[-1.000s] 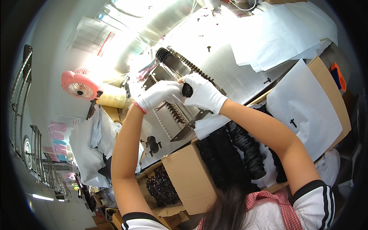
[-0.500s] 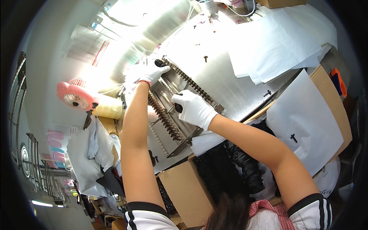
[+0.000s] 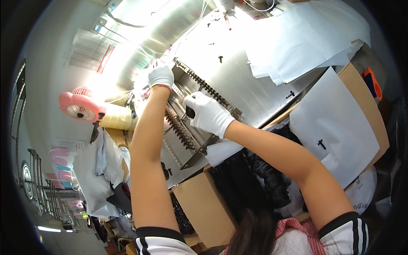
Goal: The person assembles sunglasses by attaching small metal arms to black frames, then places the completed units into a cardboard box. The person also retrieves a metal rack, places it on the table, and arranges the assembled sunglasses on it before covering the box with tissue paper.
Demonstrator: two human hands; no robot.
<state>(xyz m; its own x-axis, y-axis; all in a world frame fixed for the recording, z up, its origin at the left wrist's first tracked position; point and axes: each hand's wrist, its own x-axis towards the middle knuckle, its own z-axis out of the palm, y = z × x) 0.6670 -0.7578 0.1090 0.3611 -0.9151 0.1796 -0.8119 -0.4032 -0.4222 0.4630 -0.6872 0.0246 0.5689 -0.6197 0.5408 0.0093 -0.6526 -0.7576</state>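
A metal frame (image 3: 189, 158) stands tilted across the steel table, with rows of small brown, toothed-looking pieces (image 3: 180, 132) along two rails. My right hand (image 3: 210, 114), in a white glove, hangs over the frame's middle with its fingers closed round a rounded black piece (image 3: 190, 112); the rest of that piece is hidden. Beside the far left end of the frame is my left hand (image 3: 161, 76), gloved too. Glare and the back of the hand hide its fingers. Small black T-shaped pieces (image 3: 220, 59) lie on the table beyond.
White paper sheets (image 3: 297, 46) cover the table's right side. Another sheet (image 3: 335, 131) nearer me bears a black T-shaped piece (image 3: 321, 144). Black bundles (image 3: 236, 178) and a cardboard box (image 3: 204, 208) sit near my body. A pink fan (image 3: 80, 105) and yellow tape roll (image 3: 117, 117) stand left.
My left hand has moved left, off the dark ridged piece at the frame's far end. My right hand still grips the black piece. The whole view has shifted slightly.
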